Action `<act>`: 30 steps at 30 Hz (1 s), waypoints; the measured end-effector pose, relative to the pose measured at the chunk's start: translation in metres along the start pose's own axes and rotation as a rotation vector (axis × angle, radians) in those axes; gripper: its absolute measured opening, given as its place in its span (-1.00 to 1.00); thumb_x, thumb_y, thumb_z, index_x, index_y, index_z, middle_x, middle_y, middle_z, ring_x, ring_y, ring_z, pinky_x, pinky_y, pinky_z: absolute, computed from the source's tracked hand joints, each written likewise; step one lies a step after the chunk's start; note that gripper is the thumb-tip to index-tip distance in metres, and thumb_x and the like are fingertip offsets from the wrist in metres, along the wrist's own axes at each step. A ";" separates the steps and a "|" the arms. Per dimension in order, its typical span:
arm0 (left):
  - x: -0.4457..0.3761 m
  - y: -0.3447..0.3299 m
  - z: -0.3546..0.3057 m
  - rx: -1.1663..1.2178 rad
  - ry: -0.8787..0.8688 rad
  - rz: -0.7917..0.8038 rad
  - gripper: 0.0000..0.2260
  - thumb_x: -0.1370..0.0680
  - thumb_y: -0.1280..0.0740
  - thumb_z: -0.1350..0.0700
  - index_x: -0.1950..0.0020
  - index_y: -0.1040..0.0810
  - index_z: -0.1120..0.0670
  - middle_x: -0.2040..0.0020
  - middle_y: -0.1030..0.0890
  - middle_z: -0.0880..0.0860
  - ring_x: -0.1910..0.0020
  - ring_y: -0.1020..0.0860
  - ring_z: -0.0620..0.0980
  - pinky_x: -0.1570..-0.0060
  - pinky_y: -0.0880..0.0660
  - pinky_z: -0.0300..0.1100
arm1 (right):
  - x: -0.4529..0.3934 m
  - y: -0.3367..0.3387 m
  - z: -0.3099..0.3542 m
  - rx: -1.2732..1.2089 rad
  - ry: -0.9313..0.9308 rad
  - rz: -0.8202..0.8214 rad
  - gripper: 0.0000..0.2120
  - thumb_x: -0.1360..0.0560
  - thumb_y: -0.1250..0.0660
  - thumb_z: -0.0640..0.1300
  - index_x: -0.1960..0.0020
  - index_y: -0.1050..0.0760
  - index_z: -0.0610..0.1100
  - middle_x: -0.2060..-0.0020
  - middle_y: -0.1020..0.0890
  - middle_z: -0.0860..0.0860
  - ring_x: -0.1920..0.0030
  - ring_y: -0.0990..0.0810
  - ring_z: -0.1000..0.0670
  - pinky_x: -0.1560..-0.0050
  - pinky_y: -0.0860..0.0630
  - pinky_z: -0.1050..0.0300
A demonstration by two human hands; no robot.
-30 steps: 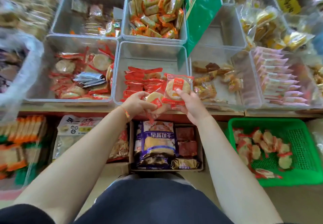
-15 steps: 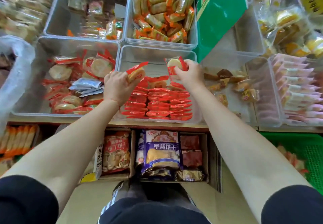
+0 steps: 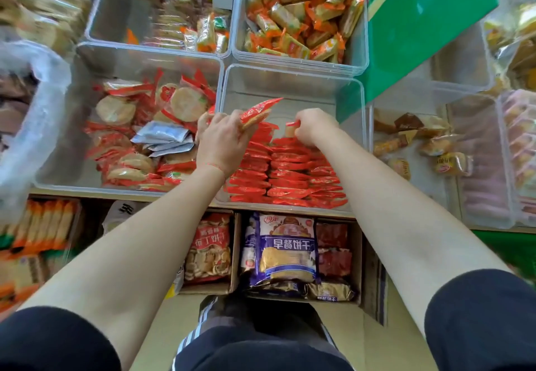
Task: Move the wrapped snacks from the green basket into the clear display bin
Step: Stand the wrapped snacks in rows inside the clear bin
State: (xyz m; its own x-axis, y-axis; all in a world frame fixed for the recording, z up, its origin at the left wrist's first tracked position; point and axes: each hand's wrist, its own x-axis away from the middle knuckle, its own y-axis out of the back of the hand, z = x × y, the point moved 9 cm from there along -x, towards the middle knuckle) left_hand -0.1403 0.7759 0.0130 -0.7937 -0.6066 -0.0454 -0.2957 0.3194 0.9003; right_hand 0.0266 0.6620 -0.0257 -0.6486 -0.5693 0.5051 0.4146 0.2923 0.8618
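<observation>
Red-wrapped snack (image 3: 256, 114) gripped in L hand (image 3: 222, 141) | R hand (image 3: 311, 127) pinches another (image 3: 291, 130) | both over clear bin (image 3: 293, 86)

We see a bin of orange-wrapped bars (image 3: 301, 14) at the back, silver sachets (image 3: 164, 138) in the left bin, a green carton (image 3: 429, 22) tilted beside it, and a purple biscuit bag (image 3: 285, 250) boxed below.
</observation>
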 end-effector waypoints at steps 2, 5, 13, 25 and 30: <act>-0.001 -0.003 0.002 0.005 0.007 0.015 -0.63 -0.64 -0.08 -0.20 -0.07 -0.50 0.05 0.11 -0.61 0.06 -0.06 -0.51 0.11 -0.30 -0.20 0.09 | -0.001 -0.005 0.007 -0.025 0.031 0.041 -0.66 -0.50 -0.28 0.13 -0.12 -0.61 -0.06 -0.07 -0.64 -0.08 -0.09 -0.59 -0.18 -0.04 -0.52 0.04; -0.001 -0.005 0.001 0.012 0.007 0.033 -0.64 -0.64 -0.09 -0.19 -0.07 -0.50 0.05 0.09 -0.61 0.05 -0.08 -0.50 0.10 -0.29 -0.21 0.12 | 0.000 -0.014 0.021 -0.081 0.062 0.124 -0.61 -0.56 -0.22 0.13 -0.09 -0.62 -0.14 -0.07 -0.64 -0.13 -0.08 -0.58 -0.17 0.09 -0.41 0.12; -0.001 -0.008 0.001 -0.026 0.004 0.064 -0.64 -0.64 -0.07 -0.19 -0.04 -0.49 0.05 0.06 -0.62 0.03 -0.10 -0.48 0.09 -0.25 -0.23 0.12 | 0.008 -0.011 0.028 -0.371 0.035 0.169 -0.68 -0.63 -0.05 -0.16 -0.22 -0.48 -0.28 -0.23 -0.54 -0.26 -0.24 -0.52 -0.24 -0.09 -0.40 0.02; 0.001 -0.006 -0.002 -0.024 -0.027 0.043 -0.59 -0.57 -0.13 -0.27 -0.10 -0.52 0.02 0.04 -0.63 0.05 -0.10 -0.48 0.13 -0.28 -0.24 0.16 | 0.046 0.056 0.077 -0.419 0.544 -0.068 -0.72 -0.44 -0.45 -0.19 -0.13 -0.64 0.00 -0.06 -0.66 0.05 -0.10 -0.57 0.04 -0.20 -0.50 0.04; 0.000 -0.007 -0.001 -0.025 -0.007 0.045 -0.56 -0.54 -0.23 -0.27 -0.22 -0.42 0.04 0.01 -0.58 -0.02 -0.12 -0.47 0.06 -0.34 -0.17 0.09 | 0.024 0.093 0.013 -0.596 0.323 -0.312 -0.78 -0.51 -0.38 -0.18 -0.15 -0.59 -0.04 0.02 -0.62 0.08 -0.03 -0.58 0.02 -0.13 -0.51 0.07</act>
State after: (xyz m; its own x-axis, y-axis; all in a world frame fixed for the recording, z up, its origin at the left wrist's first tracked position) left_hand -0.1378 0.7726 0.0068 -0.8094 -0.5873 -0.0076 -0.2462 0.3276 0.9122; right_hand 0.0410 0.6856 0.0668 -0.6110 -0.7821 0.1227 0.5774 -0.3341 0.7450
